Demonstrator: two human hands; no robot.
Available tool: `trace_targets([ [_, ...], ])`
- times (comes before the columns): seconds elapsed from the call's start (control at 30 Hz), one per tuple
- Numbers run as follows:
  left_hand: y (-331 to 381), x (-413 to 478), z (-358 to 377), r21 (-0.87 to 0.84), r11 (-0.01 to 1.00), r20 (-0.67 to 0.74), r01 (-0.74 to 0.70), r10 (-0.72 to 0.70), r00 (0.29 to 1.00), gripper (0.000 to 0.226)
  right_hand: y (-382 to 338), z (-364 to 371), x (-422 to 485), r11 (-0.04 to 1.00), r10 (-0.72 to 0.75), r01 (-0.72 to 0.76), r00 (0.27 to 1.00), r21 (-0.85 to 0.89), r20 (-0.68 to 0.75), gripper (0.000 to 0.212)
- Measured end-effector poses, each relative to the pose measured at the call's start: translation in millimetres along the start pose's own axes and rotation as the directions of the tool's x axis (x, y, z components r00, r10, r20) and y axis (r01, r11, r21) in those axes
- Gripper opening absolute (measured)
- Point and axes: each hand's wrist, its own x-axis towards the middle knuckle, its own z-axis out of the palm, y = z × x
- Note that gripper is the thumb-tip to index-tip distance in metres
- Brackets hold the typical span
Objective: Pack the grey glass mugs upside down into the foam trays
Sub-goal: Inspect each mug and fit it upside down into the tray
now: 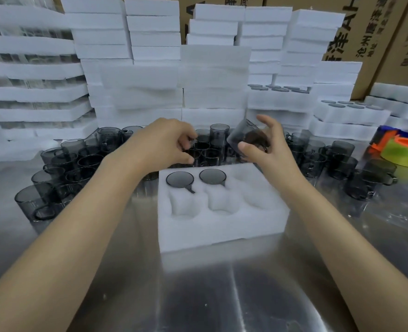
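Gripping a tilted grey mug [247, 140] above the far right corner of the foam tray [222, 227], the right hand [271, 150] curls round it. The left hand [160, 142] curls its fingers among upright mugs [211, 152] behind the tray, grip unclear. Two inverted mugs [180, 179] sit in its far row. Cartons [368, 29] behind read "沧州".

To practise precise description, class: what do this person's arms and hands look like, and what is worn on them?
The left forearm and right forearm are bare to the frame edge, with no sleeves showing. The left hand and right hand wear no gloves. No ring, watch, bracelet or marking is visible.
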Motion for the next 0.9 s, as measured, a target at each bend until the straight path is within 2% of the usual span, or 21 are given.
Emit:
trace_targets([
  [0.1,-11.6,0.2,-6.1,0.052,0.992,-0.020,0.116,-0.115,0.993,0.034,9.2,-17.7,3.8,0.979,0.084,-0.072,0.995,-0.193,0.055,0.053],
  [0.27,-23.4,-2.2,-16.7,0.035,0.975,-0.043,0.219,-0.218,0.975,0.029,16.7,-31.0,2.4,0.933,0.186,-0.121,0.968,-0.338,0.167,0.057],
  [0.4,-24.9,-5.3,-21.3,-0.012,0.971,-0.042,0.239,-0.240,0.970,0.026,18.4,-26.3,-0.3,0.939,0.150,-0.049,0.949,-0.340,0.277,0.058],
  [0.57,-24.6,-6.1,-22.3,-0.037,0.967,-0.010,0.251,-0.251,0.968,0.023,19.6,-26.4,-1.0,0.947,0.215,-0.115,0.921,-0.301,0.324,0.062],
  [0.7,-32.9,-6.1,-24.9,0.023,0.952,-0.010,0.306,-0.306,0.952,0.027,22.8,-19.1,-4.4,0.973,0.194,-0.144,0.936,-0.182,0.293,0.042],
  [0.83,-51.8,-11.4,-37.7,0.042,0.923,-0.009,0.383,-0.383,0.924,0.040,25.8,-17.0,-5.0,0.974,0.157,-0.084,0.922,-0.212,0.353,0.041],
  [0.9,-63.3,-14.6,-45.5,0.023,0.913,-0.024,0.407,-0.407,0.913,0.039,26.9,-20.7,-2.7,0.971,0.179,-0.098,0.902,-0.218,0.393,0.042],
])
